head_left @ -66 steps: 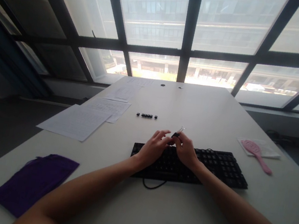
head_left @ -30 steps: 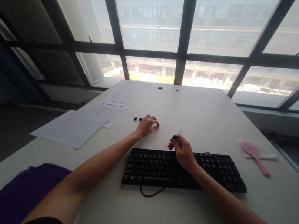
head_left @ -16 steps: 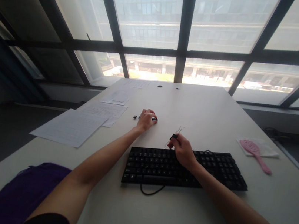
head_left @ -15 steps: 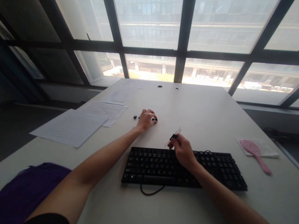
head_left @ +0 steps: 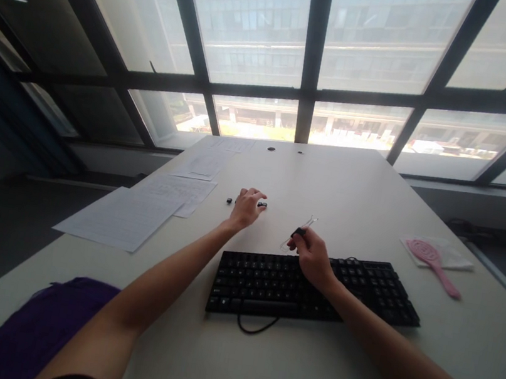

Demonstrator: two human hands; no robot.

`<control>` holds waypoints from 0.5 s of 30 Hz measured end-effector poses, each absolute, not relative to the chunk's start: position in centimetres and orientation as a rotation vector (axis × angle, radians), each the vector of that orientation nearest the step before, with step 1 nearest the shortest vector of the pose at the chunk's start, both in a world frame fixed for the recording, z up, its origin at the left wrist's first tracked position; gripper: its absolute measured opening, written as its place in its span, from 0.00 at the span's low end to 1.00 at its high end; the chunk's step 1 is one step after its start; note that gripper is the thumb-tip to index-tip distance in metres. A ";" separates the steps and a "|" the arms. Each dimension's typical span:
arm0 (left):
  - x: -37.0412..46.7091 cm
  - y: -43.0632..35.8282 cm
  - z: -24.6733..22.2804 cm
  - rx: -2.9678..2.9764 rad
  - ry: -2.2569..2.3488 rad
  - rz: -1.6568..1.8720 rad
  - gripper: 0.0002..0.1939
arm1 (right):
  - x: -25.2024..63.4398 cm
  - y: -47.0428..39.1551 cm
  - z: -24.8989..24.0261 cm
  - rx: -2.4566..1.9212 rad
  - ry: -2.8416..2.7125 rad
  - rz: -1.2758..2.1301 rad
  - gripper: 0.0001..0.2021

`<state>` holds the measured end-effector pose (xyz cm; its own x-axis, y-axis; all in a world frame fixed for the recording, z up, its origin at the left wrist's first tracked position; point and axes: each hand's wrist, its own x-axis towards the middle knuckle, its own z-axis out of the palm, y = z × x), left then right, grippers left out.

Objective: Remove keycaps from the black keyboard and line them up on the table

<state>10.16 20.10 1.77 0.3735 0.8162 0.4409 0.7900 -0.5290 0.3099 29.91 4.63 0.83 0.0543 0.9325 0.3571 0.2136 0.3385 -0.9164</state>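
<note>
My left hand point(head_left: 246, 207) is over the table beyond the keyboard, with thumb and index finger apart. Small black keycaps point(head_left: 263, 204) lie at its fingertips, and another black keycap point(head_left: 229, 201) sits to its left. Whether the fingers touch any of them I cannot tell. In my right hand point(head_left: 313, 254) is a keycap puller point(head_left: 298, 232) with a black middle and thin wire loops sticking out at both ends. That hand hovers above the back edge of a black keyboard point(head_left: 258, 282), and its wrist hides some keys.
Printed papers point(head_left: 120, 217) lie along the table's left side. A purple cloth bag point(head_left: 40, 325) is at the near left, partly behind my left arm. To the right, a pink hairbrush point(head_left: 432, 262) rests on a clear plastic bag point(head_left: 456, 261). Windows stand behind the table.
My left thumb and index finger have spread apart by the keycaps. The right hand still holds the keycap puller, now tilted slightly differently. The whole view has shifted a little.
</note>
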 end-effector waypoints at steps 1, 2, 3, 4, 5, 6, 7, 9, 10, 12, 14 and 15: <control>10.6 18.7 2.2 2.587 1.449 0.852 0.12 | 30.0 4.7 0.8 -1.127 -1.409 0.750 0.11; 11.1 17.1 2.5 2.613 1.354 0.832 0.13 | 30.0 4.8 0.8 -1.135 -1.382 0.730 0.10; 11.7 15.3 2.7 2.632 1.241 0.783 0.13 | 30.1 4.9 0.8 -1.144 -1.359 0.712 0.10; 12.2 13.4 2.9 2.634 1.158 0.743 0.14 | 30.2 4.9 0.8 -1.153 -1.347 0.696 0.09; 12.6 11.6 3.0 2.636 1.103 0.711 0.15 | 30.3 5.0 0.8 -1.163 -1.355 0.687 0.09; 13.0 9.9 2.9 2.650 1.073 0.670 0.16 | 30.5 5.0 0.8 -1.174 -1.380 0.685 0.08; 13.3 8.4 2.8 2.665 1.059 0.634 0.18 | 30.6 5.0 0.9 -1.185 -1.414 0.689 0.08; 13.6 6.3 2.4 2.664 1.069 0.595 0.19 | 30.9 5.1 0.9 -1.207 -1.484 0.707 0.08; 13.6 5.7 2.1 2.656 1.089 0.581 0.19 | 31.0 5.1 0.9 -1.219 -1.507 0.713 0.09; 13.6 5.3 1.7 2.634 1.127 0.561 0.18 | 31.1 5.1 0.8 -1.242 -1.529 0.715 0.10; 13.5 5.4 1.4 2.619 1.137 0.557 0.17 | 31.2 5.2 0.7 -1.248 -1.549 0.717 0.09; 13.5 5.5 1.3 2.617 1.134 0.560 0.16 | 31.2 5.2 0.7 -1.244 -1.564 0.720 0.09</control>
